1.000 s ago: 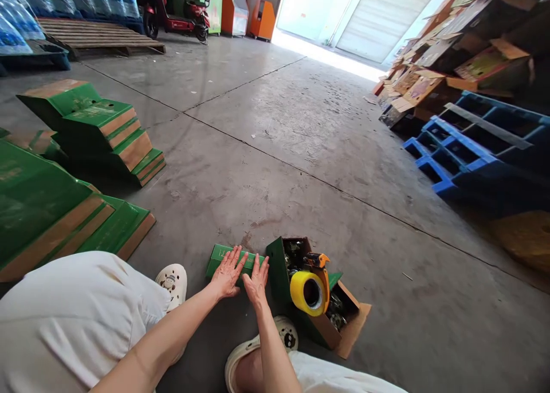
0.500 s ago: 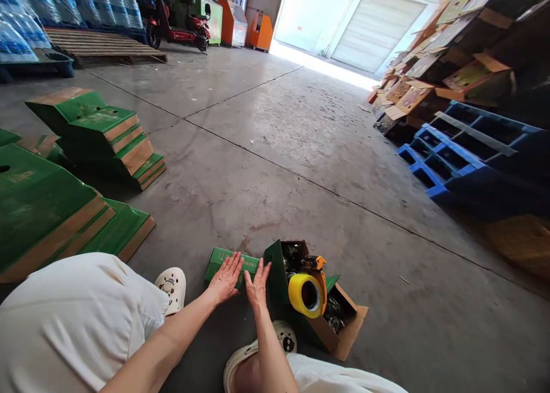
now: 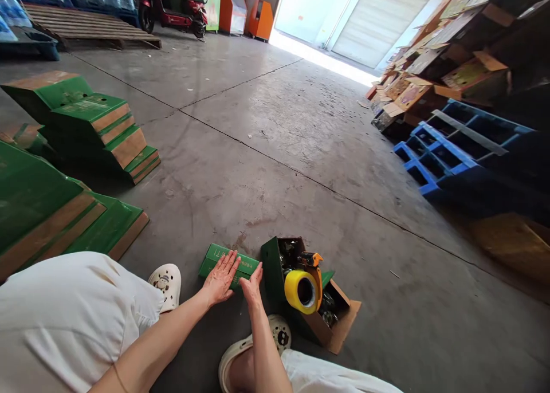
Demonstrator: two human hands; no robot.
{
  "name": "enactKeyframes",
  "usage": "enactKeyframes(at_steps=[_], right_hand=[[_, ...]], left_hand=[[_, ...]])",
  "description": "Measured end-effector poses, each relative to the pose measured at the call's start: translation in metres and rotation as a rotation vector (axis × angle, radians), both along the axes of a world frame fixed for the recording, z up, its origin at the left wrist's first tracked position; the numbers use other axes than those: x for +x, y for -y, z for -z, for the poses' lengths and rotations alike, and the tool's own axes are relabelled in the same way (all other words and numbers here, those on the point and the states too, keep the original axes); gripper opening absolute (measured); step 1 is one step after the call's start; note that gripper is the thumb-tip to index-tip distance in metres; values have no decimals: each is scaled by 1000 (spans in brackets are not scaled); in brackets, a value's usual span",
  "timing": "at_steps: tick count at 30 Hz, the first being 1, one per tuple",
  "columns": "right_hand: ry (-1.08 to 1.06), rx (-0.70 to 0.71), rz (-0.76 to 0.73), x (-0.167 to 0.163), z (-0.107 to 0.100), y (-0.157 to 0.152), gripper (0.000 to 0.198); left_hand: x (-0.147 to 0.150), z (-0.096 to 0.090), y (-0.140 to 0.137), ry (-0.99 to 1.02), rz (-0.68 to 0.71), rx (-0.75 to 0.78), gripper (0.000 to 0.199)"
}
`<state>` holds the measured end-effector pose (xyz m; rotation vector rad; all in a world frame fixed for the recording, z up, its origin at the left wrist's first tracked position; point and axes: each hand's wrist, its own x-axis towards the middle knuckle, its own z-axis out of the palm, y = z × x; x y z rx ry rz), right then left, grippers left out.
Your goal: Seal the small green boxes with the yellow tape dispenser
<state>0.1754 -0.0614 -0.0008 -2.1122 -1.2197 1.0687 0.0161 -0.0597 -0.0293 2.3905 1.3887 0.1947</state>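
A small green carton (image 3: 211, 256) with pale lettering and a closed top is on the concrete floor between my feet. My left hand (image 3: 222, 277) lies flat across its top, fingers stretched out. At the carton's right end is my right hand (image 3: 252, 285), its fingers extended along that side and the thumb apart. Just right of it stands an open green and brown box (image 3: 270, 261) holding dark, shiny wrapped items (image 3: 329, 310). A tape dispenser (image 3: 318, 275) with an orange handle and a yellow tape roll (image 3: 294, 293) rests on top of this box.
Stacks of flattened green cartons (image 3: 98, 109) stand at the left. Blue pallets (image 3: 455, 146) and piled cardboard boxes (image 3: 412, 95) line the right. A red scooter (image 3: 174, 15) and a wooden pallet (image 3: 86, 27) are at the back left. My shoes (image 3: 168, 284) flank the small carton.
The view has shifted slightly. My right hand has drawn its fingers closer together against the carton's right end. My left hand stays flat on top.
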Motion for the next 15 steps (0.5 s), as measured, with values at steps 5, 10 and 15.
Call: enactKeyframes(at_steps=[5, 10, 15], right_hand=[[194, -145, 31, -24, -20, -5, 113], [235, 253, -140, -11, -64, -20, 69], [515, 387, 303, 102, -122, -29, 64]], left_hand=[[3, 7, 3, -27, -11, 39, 129], [1, 21, 2, 21, 14, 87, 126], [-1, 26, -1, 46, 22, 83, 133]])
